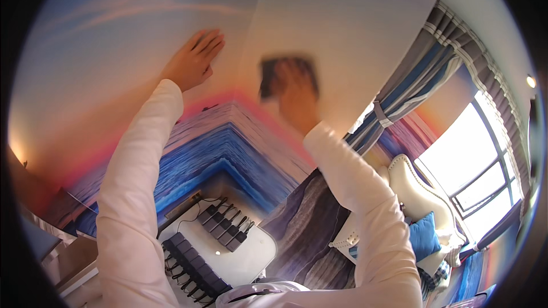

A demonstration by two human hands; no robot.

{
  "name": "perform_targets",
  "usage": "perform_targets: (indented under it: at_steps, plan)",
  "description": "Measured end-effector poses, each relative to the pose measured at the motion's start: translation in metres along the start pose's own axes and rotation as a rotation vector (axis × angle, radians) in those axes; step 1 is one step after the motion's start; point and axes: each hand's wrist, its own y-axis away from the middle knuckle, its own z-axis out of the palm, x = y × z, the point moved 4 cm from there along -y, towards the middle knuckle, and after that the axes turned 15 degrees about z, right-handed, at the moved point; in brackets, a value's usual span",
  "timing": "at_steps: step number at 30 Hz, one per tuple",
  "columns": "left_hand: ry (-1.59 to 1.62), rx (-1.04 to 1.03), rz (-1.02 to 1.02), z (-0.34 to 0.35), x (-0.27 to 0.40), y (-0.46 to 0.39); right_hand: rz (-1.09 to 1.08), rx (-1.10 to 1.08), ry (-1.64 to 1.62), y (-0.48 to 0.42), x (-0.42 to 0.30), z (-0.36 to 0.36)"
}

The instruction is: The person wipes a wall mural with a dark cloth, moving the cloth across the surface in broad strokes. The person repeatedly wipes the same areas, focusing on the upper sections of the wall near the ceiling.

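Note:
My right hand [295,87] is raised against the muralled wall [351,21], holding a dark, roughly square flat thing [269,78]; blur hides what it is, though it looks like a cloth or pad. My left hand [192,57] lies with its fingers extended on or just before the adjoining wall [128,47], to the left of the corner. It holds nothing that I can see. Both walls carry a printed sunset sky above a pink band and blue sea waves [192,158].
A white table [252,256] below bears two rows of black box-like devices [197,263] with cables. At the right are a striped curtain [411,81], a bright window [466,149], a cream tufted headboard or seat back [411,179] and a blue cushion [424,236].

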Motion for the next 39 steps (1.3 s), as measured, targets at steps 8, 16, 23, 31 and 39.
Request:
perform_targets:
  at_steps: [8, 16, 23, 31, 39]
  plan:
    - [0.087, -0.004, -0.015, 0.008, 0.005, -0.009, 0.151, -0.127, -0.23, 0.064, 0.029, 0.01]
    - [0.014, -0.015, -0.009, 0.004, 0.006, -0.004, -0.075, -0.318, 0.094, 0.115, 0.012, -0.006]
    - [0.004, -0.003, -0.014, 0.0, 0.0, -0.005, 0.136, 0.135, -0.009, 0.027, 0.06, -0.098]
    - [-0.005, -0.04, -0.006, 0.0, -0.002, -0.002, 0.016, -0.044, 0.271, 0.09, 0.039, -0.078]
    - [-0.025, -0.089, -0.003, 0.004, -0.001, -0.005, 0.078, -0.048, 0.123, 0.072, 0.051, -0.098]
